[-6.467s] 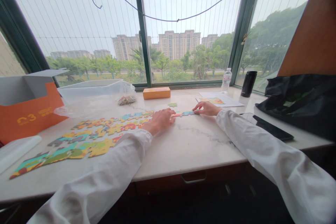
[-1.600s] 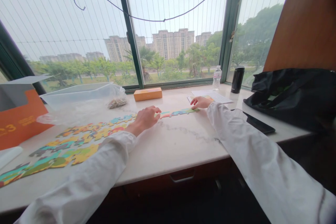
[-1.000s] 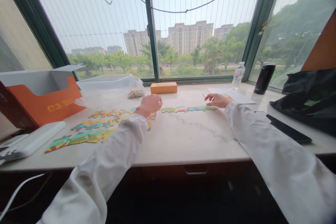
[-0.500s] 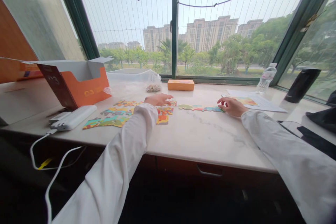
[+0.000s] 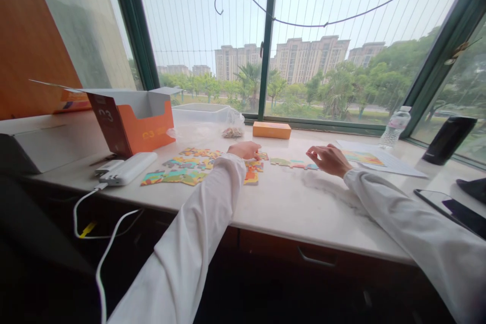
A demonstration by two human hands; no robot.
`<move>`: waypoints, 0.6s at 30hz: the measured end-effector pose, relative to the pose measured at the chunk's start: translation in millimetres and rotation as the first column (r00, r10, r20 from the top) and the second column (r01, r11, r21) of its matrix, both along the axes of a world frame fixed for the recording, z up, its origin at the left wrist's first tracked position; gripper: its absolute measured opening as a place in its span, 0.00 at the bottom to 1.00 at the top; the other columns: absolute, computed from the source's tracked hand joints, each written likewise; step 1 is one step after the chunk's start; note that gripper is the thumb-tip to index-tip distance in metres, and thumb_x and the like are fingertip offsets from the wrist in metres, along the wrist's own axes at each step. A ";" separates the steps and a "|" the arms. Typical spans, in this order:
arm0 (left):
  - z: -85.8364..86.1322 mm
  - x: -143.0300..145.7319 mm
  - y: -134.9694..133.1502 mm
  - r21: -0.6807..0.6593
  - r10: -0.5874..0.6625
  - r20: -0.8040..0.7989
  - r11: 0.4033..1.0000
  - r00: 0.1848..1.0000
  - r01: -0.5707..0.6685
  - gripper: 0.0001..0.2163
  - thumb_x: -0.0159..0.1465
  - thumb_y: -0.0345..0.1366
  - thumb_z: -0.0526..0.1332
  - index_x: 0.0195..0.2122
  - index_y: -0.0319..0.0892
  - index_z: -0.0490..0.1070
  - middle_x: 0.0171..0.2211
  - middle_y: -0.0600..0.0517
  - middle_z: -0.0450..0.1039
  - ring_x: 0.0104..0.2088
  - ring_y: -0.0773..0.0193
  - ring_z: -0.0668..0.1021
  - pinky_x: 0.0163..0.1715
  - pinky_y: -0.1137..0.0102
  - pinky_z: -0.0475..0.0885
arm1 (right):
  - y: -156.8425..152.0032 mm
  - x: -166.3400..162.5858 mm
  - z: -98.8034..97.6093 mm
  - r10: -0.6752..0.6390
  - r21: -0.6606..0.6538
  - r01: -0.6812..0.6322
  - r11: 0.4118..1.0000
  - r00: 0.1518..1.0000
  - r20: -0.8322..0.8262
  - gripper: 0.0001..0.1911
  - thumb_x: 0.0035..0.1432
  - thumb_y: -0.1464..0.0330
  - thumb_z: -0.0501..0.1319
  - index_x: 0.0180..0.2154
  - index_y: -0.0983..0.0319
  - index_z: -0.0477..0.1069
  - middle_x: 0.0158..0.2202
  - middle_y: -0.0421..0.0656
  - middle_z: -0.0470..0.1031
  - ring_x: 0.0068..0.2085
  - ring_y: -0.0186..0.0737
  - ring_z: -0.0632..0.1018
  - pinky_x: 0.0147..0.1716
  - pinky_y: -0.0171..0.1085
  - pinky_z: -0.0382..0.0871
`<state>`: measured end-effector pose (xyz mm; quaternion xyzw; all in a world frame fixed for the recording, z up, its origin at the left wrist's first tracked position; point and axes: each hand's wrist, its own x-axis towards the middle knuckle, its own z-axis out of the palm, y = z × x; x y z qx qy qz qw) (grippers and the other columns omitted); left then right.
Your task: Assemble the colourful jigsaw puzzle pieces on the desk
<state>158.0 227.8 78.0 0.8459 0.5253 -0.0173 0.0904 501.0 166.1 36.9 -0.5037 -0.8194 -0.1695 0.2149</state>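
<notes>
My left hand (image 5: 245, 151) is low over the right end of a joined patch of jigsaw puzzle (image 5: 186, 176), its fingers bent down and closed on a small orange-yellow puzzle piece (image 5: 262, 156). The forearm and hand cover part of the patch. To the right lies a narrow row of linked puzzle pieces (image 5: 283, 162), green, red and blue. Above the row's right end hovers my right hand (image 5: 329, 158), fingers loosely curved and apart, with nothing visible in them.
An orange box (image 5: 146, 131) and a white power adapter (image 5: 129, 169) with cable stand left. Behind are a clear plastic tub (image 5: 201, 114), a bag of pieces (image 5: 233, 131) and a small orange box (image 5: 272, 130). A picture sheet (image 5: 362, 158), bottle (image 5: 396, 126), black cylinder (image 5: 450, 140) and phone (image 5: 451, 208) lie right.
The view has swung left, shifting everything rightward in the picture. My right hand has moved left along the row and lifted a little. My left fingers have bent down from a stretched pose.
</notes>
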 end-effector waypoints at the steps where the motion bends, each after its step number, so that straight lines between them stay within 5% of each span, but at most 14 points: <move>1: 0.2 0.8 -0.9 0.015 -0.003 -0.015 1.000 1.000 0.003 0.20 0.61 0.43 0.64 0.55 0.49 0.72 0.61 0.47 0.69 0.57 0.48 0.73 0.54 0.58 0.69 | 0.0 -11.0 2.1 0.029 -0.008 -0.029 1.000 0.999 0.016 0.20 0.70 0.56 0.48 0.40 0.58 0.74 0.35 0.43 0.81 0.34 0.40 0.78 0.42 0.41 0.59; 5: 4.6 0.8 -9.4 0.126 -0.069 -0.067 0.989 0.995 0.077 0.26 0.56 0.53 0.66 0.51 0.44 0.73 0.55 0.42 0.73 0.53 0.50 0.76 0.48 0.64 0.72 | 2.7 -58.7 11.8 0.112 -0.031 -0.111 0.993 0.993 0.034 0.19 0.70 0.57 0.49 0.41 0.58 0.74 0.35 0.43 0.81 0.35 0.40 0.78 0.42 0.41 0.59; 10: 15.6 3.7 -23.6 0.376 -0.172 0.019 0.914 0.985 0.152 0.27 0.56 0.55 0.65 0.49 0.41 0.72 0.46 0.44 0.78 0.46 0.53 0.79 0.45 0.67 0.71 | 10.1 -99.0 20.9 0.178 -0.049 -0.176 0.983 0.983 0.036 0.18 0.69 0.54 0.51 0.43 0.58 0.72 0.37 0.43 0.81 0.37 0.40 0.79 0.42 0.41 0.58; 18: 19.6 32.3 -44.0 0.515 -0.378 0.079 0.808 0.922 0.287 0.34 0.56 0.52 0.66 0.60 0.41 0.63 0.50 0.45 0.77 0.49 0.51 0.79 0.45 0.66 0.72 | 4.7 -76.2 29.3 0.177 -0.115 -0.187 0.976 0.980 -0.087 0.26 0.59 0.49 0.61 0.52 0.57 0.69 0.39 0.43 0.81 0.40 0.44 0.80 0.44 0.42 0.62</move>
